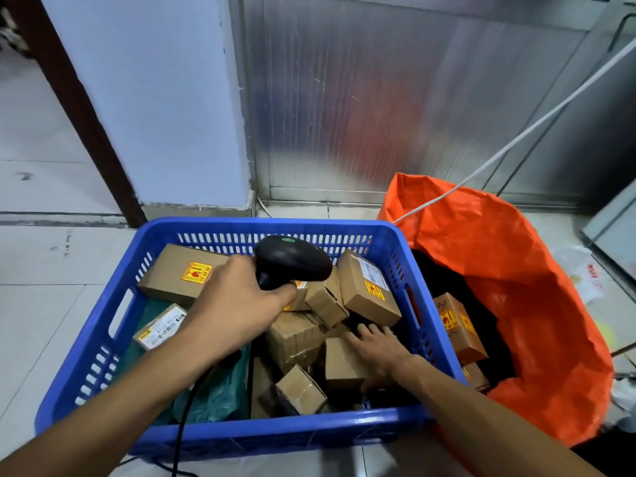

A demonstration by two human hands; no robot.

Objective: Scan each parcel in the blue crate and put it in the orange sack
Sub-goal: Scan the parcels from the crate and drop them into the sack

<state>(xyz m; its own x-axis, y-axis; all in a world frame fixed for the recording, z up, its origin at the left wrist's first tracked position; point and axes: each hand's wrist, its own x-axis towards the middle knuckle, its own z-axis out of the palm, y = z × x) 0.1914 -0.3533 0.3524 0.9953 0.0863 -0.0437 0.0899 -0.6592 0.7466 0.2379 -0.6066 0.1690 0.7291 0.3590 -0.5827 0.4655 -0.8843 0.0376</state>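
1. Two bare arms reached out from the bottom of the view, over the near rim of the blue crate [268, 432] on the floor.
2. On the left, the left hand [237, 304] was curled tight round the handle of the black scanner [292, 261]. Its nose pointed down at the boxes, and its black cord [187, 411] hung down over the near rim.
3. The right hand [377, 352] lay flat, fingers spread, on a small brown box [342, 364] near the right wall of the crate. It did not grip the box yet.
4. Many parcels were left in the crate: brown boxes, a bigger box with a yellow sticker [182, 273] at the back, and a green bag [220, 390] at the front left.
5. The orange sack [537, 304] stood open just beside the crate on the right, with a few boxes [457, 328] already in it.
6. To do this step well, I think the right hand should close on one box only and turn its label up.
7. Then the scanner should aim right at the barcode, and the box should go in the sack only after that.
8. The cord could catch on a box, so it should stay clear of the pile.
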